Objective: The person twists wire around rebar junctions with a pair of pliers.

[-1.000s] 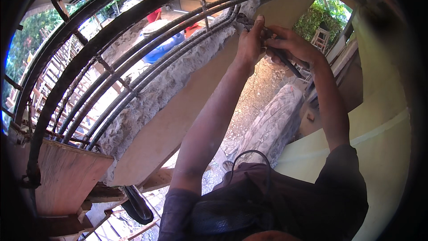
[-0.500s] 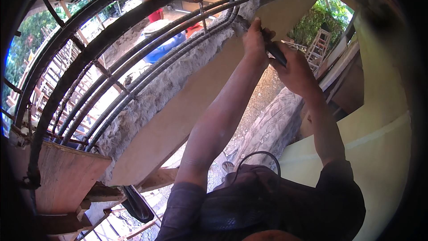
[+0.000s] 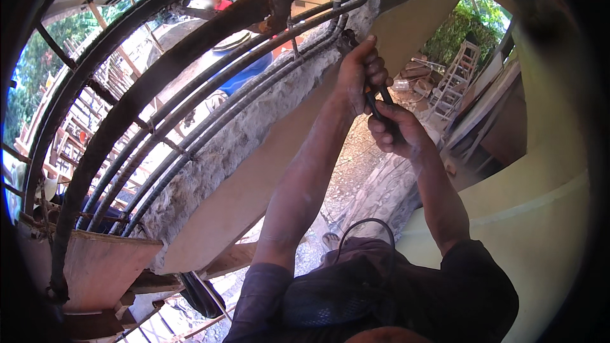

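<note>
Both hands grip a dark-handled tool up against the rebar, upper centre of the frame.

Left hand (image 3: 360, 71) is clenched high on the tool (image 3: 381, 107), its head pressed to the reinforcing bars (image 3: 254, 82) where they meet the broken concrete edge (image 3: 222, 146), likely to steady the bite there; right hand (image 3: 397, 132) wraps the black handles just below, placed for leverage. Curved rusty bars sweep to the lower left. A pale formwork board (image 3: 254, 197) runs beneath, and a wooden ladder (image 3: 454, 82) stands at upper right.
</note>
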`<state>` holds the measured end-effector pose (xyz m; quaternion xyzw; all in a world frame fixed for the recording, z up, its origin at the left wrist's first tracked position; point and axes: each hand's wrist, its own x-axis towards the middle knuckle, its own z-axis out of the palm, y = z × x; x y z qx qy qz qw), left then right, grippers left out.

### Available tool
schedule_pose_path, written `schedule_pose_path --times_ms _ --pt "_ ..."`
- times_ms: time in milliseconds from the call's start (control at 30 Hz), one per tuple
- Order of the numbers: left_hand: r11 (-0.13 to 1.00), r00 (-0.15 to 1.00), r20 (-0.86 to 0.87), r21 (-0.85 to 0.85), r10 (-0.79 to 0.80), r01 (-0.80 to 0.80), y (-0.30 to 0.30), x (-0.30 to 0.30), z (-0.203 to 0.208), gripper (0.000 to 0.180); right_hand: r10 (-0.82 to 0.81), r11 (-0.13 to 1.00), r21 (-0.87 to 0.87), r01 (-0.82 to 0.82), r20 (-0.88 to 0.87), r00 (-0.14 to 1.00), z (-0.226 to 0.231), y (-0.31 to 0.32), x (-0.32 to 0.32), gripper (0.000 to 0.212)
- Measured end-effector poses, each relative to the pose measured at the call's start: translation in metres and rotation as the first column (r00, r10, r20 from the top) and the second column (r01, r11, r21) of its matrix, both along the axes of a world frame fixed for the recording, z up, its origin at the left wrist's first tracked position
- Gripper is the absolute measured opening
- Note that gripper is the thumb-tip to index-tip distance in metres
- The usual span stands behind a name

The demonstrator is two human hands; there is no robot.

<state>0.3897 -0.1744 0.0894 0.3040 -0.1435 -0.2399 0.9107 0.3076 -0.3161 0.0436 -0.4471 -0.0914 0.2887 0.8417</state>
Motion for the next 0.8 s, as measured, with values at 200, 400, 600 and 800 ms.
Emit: schedule_pose_path --times_ms 200,400,600,800 --pt "0.959 0.959 -0.106 -0.082 0.261 -0.270 -0.031 -0.005 0.015 0.043 0.101 -0.028 -0.213 0.977 0.971 0.215 0.027 0.016 -0.037 0.056" --pt "0.870 0.929 -0.276 -0.361 0.245 -0.336 -0.062 0.007 0.045 0.036 0.261 0.013 -0.275 0.961 0.929 0.262 0.097 -0.035 -0.013 0.047" --pt "0.772 0.892 -0.383 -0.481 0.240 -0.414 -0.084 0.022 0.061 0.034 0.482 0.070 -0.191 0.979 0.866 0.134 0.126 -0.075 0.026 0.051" --pt "0.820 0.821 -0.449 -0.273 0.354 -0.503 -0.075 0.020 0.057 0.035 0.306 0.162 -0.506 0.847 0.842 0.444 0.118 -0.058 0.019 0.040"
